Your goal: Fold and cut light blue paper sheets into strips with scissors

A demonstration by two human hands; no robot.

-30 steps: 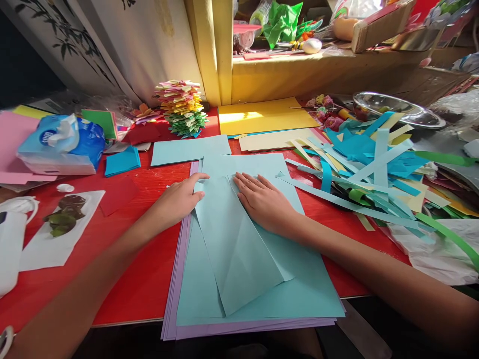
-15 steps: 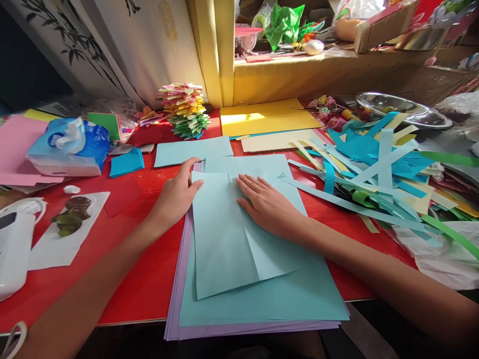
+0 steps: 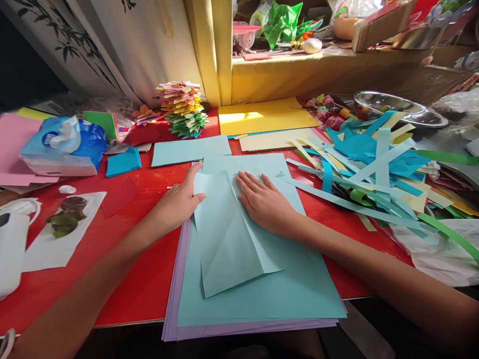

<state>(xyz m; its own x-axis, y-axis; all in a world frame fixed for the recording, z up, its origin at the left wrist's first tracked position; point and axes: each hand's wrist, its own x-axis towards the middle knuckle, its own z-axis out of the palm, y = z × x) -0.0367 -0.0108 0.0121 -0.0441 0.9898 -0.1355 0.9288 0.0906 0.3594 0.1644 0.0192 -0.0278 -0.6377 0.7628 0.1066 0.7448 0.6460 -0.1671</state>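
A light blue sheet [image 3: 228,239] with a lengthwise crease lies on a stack of larger light blue paper [image 3: 299,294], with lilac sheets [image 3: 172,299] beneath. My left hand [image 3: 183,199] is at the sheet's upper left edge, thumb on top and the forefinger stretched along the edge; its other fingers are hidden. The left part of the sheet is raised a little off the stack. My right hand [image 3: 262,199] lies flat, fingers spread, on the sheet's upper right part, just right of the crease.
Blue, cream and green paper strips [image 3: 381,169] are heaped at the right, near a metal bowl [image 3: 400,107]. A tissue pack [image 3: 65,144] and a white device [image 3: 13,249] stand at the left. Behind are a folded-paper stack [image 3: 183,109] and yellow paper [image 3: 265,117] on the red table [image 3: 134,289].
The left part of the sheet has moved inward to the right and stands up more along the crease. My left hand has come slightly lower with its edge. My right hand has barely moved.
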